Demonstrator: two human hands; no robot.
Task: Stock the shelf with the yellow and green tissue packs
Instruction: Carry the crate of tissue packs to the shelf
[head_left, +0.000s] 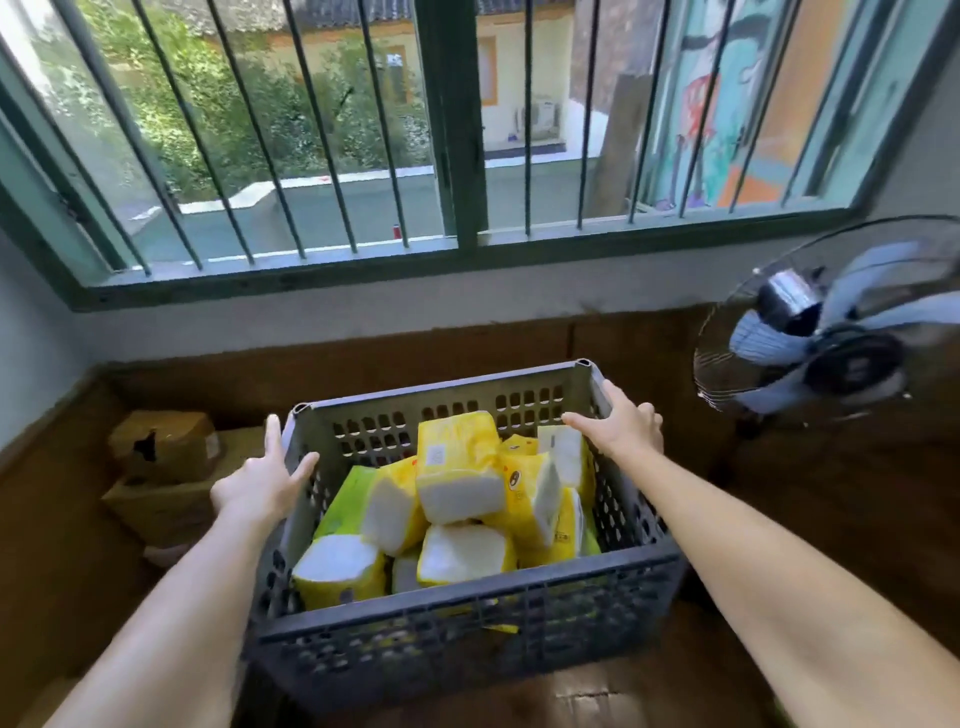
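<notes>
Your grey crate (467, 592) holds a loose heap of yellow tissue packs (457, 462), with a green pack (345, 499) against its left wall. Your left hand (260, 483), fingers spread, is at that wall's far end. Your right hand (623, 431) rests, fingers apart, on the right rim.

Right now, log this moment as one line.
left hand: open, at crate left wall | right hand: open, at right rim | tissue packs: in crate
</notes>
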